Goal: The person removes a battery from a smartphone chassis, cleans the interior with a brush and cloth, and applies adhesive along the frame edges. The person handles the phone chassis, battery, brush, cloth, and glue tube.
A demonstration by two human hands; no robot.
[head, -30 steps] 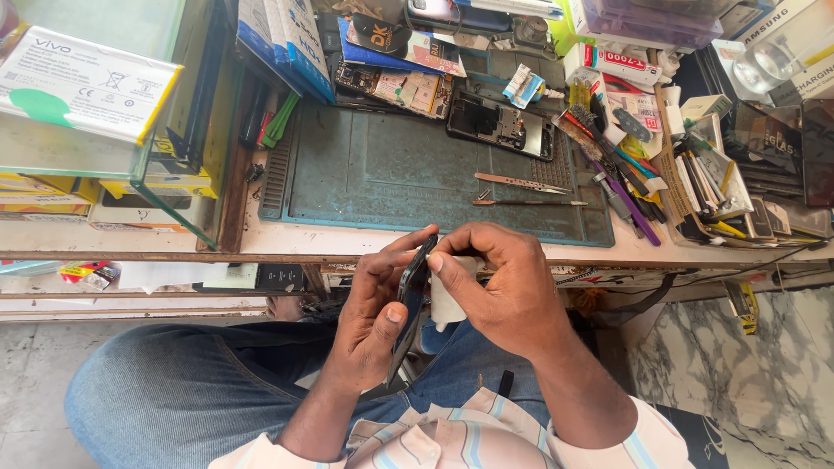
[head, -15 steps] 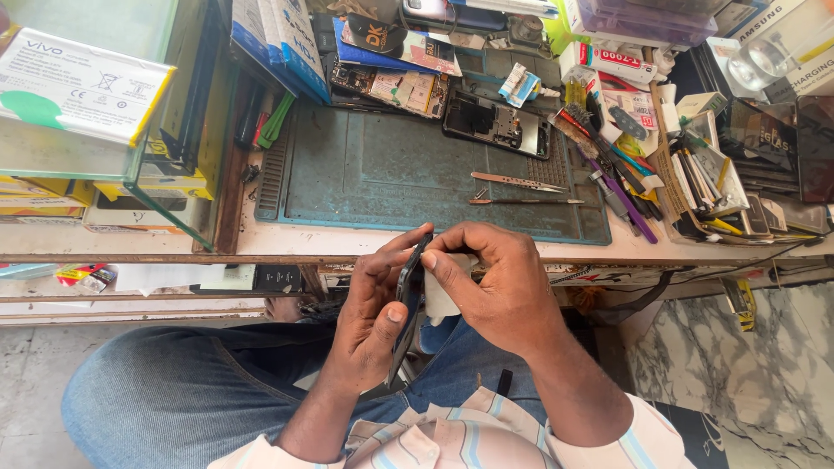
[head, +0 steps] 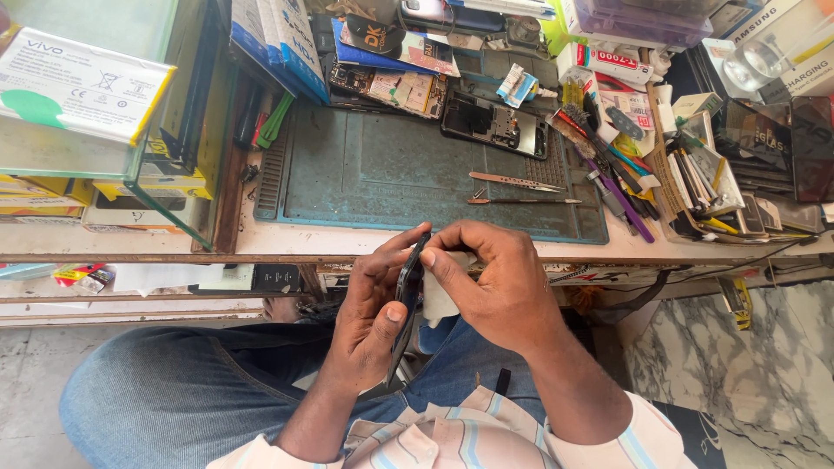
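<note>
At far left a flat white package with a green oval mark (head: 74, 82) lies tilted on a glass case (head: 104, 156), with yellow boxes (head: 52, 195) stacked under it. Just right of the case, blue-and-white cartons (head: 278, 43) lean at the back of the table (head: 347, 239), beside green plastic tools (head: 274, 122). A teal work mat (head: 382, 165) covers the middle of the table, bearing two metal tweezers (head: 517, 184) near its front edge and an opened phone body (head: 495, 122) at its back. Below the table edge, over the lap in blue jeans, the left hand (head: 373, 317) grips a dark phone (head: 407, 291) held edge-on, thumb pressed on its side. The right hand (head: 495, 282) pinches a white cloth (head: 439, 295) against the phone's upper edge. Farther right stand a white box with a red label (head: 604, 62), a cluster of coloured tools (head: 621, 182), and dark glass sheets (head: 808, 148) at the far right.
</note>
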